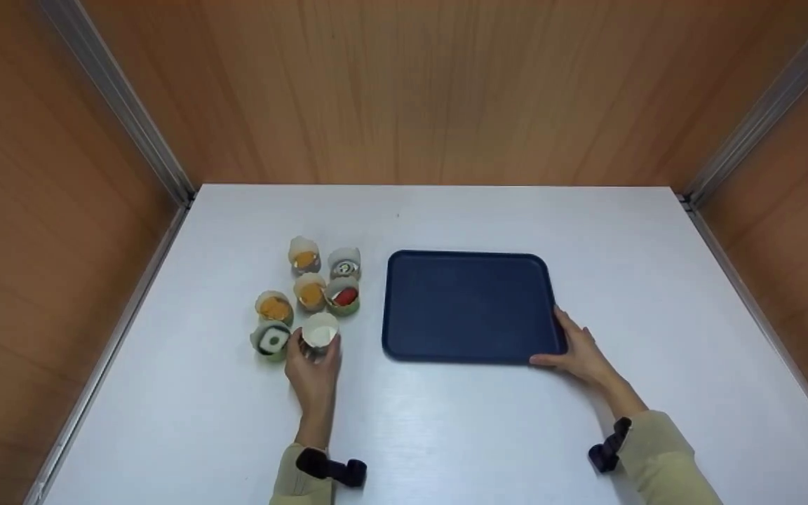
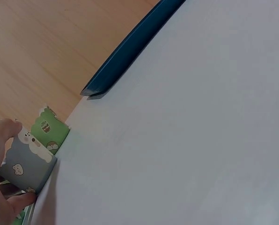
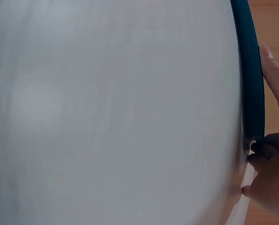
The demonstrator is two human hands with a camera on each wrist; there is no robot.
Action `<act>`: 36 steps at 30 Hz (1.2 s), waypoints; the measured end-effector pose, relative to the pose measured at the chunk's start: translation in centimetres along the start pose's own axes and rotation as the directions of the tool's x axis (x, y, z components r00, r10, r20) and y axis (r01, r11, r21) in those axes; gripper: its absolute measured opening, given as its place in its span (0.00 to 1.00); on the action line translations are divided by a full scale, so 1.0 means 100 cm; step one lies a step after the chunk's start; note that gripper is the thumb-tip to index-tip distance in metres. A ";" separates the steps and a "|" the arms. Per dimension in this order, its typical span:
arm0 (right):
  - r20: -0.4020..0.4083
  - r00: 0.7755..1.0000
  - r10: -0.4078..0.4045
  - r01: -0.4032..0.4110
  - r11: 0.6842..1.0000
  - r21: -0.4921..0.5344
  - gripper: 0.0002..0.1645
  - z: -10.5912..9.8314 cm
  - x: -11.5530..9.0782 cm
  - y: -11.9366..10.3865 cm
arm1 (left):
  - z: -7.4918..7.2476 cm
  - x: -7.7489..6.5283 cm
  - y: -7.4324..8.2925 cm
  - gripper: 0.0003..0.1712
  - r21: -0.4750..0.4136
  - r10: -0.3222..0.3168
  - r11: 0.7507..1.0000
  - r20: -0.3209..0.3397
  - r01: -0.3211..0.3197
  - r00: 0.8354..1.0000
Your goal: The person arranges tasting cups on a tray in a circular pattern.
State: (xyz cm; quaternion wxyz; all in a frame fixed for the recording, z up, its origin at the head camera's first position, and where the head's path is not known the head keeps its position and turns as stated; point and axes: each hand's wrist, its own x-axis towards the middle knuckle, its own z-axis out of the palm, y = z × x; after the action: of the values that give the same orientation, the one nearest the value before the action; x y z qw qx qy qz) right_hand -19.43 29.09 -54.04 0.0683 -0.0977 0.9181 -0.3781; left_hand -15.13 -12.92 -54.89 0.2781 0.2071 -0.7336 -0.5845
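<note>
Pinching with left hand (image 1: 313, 377), left of the tray (image 1: 467, 308), a likely light, crushable cup (image 1: 320, 328) best held gently by its sides, and gripping the tray's near-right corner with right hand (image 1: 583, 355).

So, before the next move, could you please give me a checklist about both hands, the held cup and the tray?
1. Left hand has a grip on the grey cup: ok, fingers on opposite sides.
2. Right hand is at the tray: ok, on its near right corner.
3. Space between grey cup and tray has no obstacle: ok, only white table shows there.
4. Grey cup is apart from the cup with the red piece: cannot tell, they are very close.
5. Grey cup is lifted off the table: cannot tell.
</note>
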 end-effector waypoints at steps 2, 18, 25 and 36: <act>0.000 1.000 0.002 -0.002 1.000 -0.002 0.66 0.000 0.000 0.000 | 0.000 0.001 -0.001 0.34 0.004 -0.002 1.000 0.001 0.002 1.000; -0.010 1.000 0.021 -0.021 1.000 0.019 0.66 -0.002 -0.007 -0.003 | -0.001 0.003 -0.004 0.37 0.099 0.087 0.991 0.022 -0.089 0.996; -0.059 0.998 -0.008 0.009 1.000 0.015 0.62 -0.003 -0.011 -0.003 | 0.000 0.005 -0.005 0.39 0.144 0.098 0.984 0.029 -0.101 0.995; -0.063 0.997 -0.036 0.037 0.999 0.020 0.63 -0.003 -0.015 -0.002 | 0.003 0.008 -0.005 0.38 0.139 0.089 0.986 0.025 -0.092 0.996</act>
State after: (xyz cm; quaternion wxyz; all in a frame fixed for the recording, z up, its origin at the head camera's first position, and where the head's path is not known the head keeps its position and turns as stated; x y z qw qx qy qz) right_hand -18.02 29.45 -53.61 0.0339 -0.1017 0.9138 -0.3918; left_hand -15.90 -13.31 -55.31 0.2821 0.1870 -0.7841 -0.5202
